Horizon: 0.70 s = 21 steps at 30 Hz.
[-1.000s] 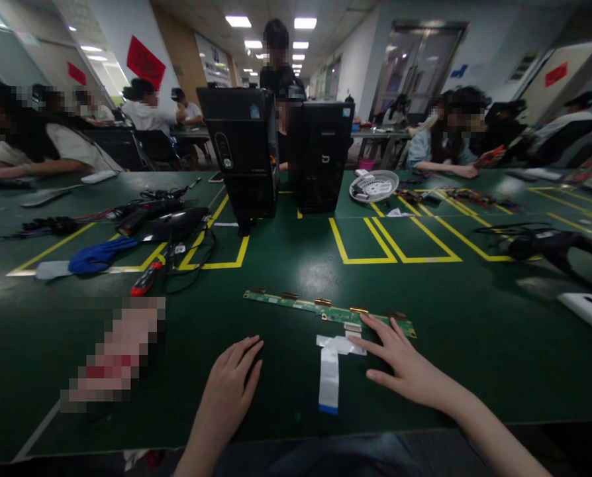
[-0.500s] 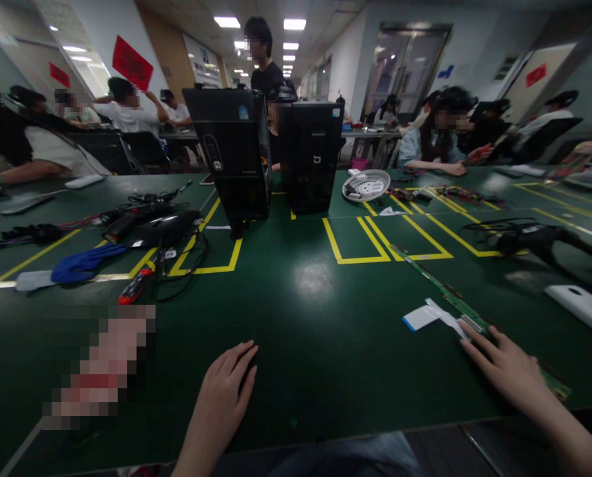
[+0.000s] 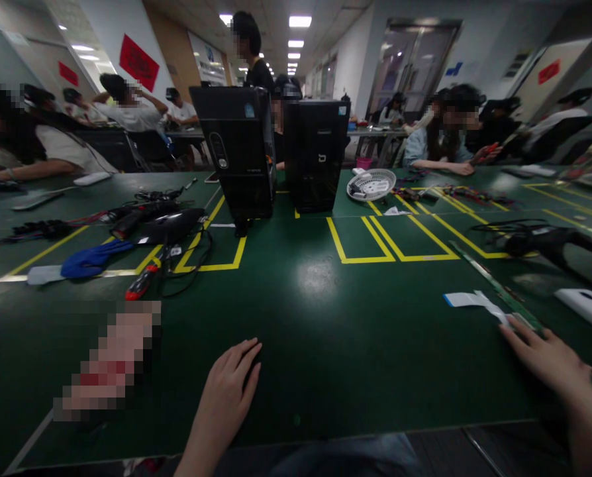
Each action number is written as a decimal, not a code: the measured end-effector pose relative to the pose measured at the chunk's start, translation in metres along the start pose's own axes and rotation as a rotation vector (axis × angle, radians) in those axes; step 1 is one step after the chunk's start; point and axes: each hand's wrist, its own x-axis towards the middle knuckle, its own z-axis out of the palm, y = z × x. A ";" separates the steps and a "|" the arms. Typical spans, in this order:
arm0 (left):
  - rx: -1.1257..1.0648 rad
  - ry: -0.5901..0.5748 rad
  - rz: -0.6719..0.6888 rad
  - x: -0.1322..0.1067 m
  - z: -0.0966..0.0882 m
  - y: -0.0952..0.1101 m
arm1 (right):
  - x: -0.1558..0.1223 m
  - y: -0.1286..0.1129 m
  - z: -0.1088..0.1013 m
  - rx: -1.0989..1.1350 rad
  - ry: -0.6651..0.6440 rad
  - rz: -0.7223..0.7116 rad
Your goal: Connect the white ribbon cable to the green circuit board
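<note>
My left hand (image 3: pixel 226 397) lies flat on the green table (image 3: pixel 326 318) near its front edge, fingers stretched out, holding nothing. My right hand (image 3: pixel 549 361) rests at the far right with its fingers laid flat on a long narrow green circuit board (image 3: pixel 499 288). The board runs diagonally from my hand toward the yellow floor-tape boxes. A white flat ribbon cable (image 3: pixel 469 300) with a blue tip sticks out leftward from the board, just ahead of my fingertips.
Two black computer towers (image 3: pixel 241 156) (image 3: pixel 316 156) stand mid-table. Cables, a red-handled screwdriver (image 3: pixel 142 281) and a blue cloth (image 3: pixel 90 260) lie at left. A white basket (image 3: pixel 373 184) sits behind; a black tool (image 3: pixel 544 242) and a white panel (image 3: pixel 587 308) are at right. People sit around.
My right hand has slid the circuit board and its ribbon cable from the table's middle to the far right, turning it diagonal. My left hand stayed put.
</note>
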 end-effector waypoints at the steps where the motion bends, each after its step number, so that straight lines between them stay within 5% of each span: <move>1: 0.002 -0.004 -0.003 0.000 0.000 0.000 | -0.001 -0.003 -0.004 0.036 -0.048 0.047; 6: 0.007 -0.015 -0.005 -0.001 0.000 0.000 | -0.010 -0.017 -0.021 0.150 -0.154 0.146; 21: -0.005 0.009 0.005 0.000 0.002 -0.001 | -0.018 -0.031 -0.032 0.176 -0.164 0.180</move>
